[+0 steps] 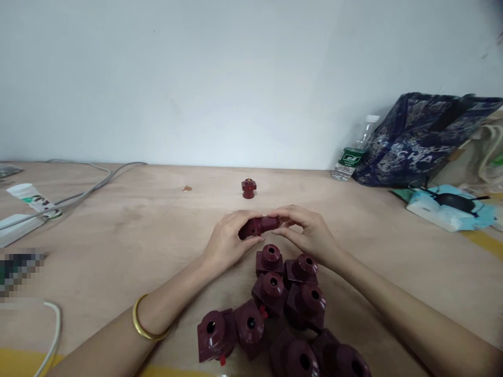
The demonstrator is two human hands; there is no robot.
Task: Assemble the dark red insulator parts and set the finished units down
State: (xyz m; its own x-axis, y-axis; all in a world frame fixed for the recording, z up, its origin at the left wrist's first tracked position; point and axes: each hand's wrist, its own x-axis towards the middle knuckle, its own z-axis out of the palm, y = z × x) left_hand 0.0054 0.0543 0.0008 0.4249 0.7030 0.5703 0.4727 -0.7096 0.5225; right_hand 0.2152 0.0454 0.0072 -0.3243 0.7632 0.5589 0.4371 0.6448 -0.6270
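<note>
Left fingers (245,214) and right fingers (291,212) clamp one maroon housing (260,225); small maroon piece (248,190) at 12 o'clock, similar housings (302,303) at 5.

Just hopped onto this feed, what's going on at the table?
A person is handling one dark red part: the left hand grips its blocky end, the right hand its narrower end. Similar parts sit clustered on the table nearer the person; another dark red piece stands alone beyond the hands.
</note>
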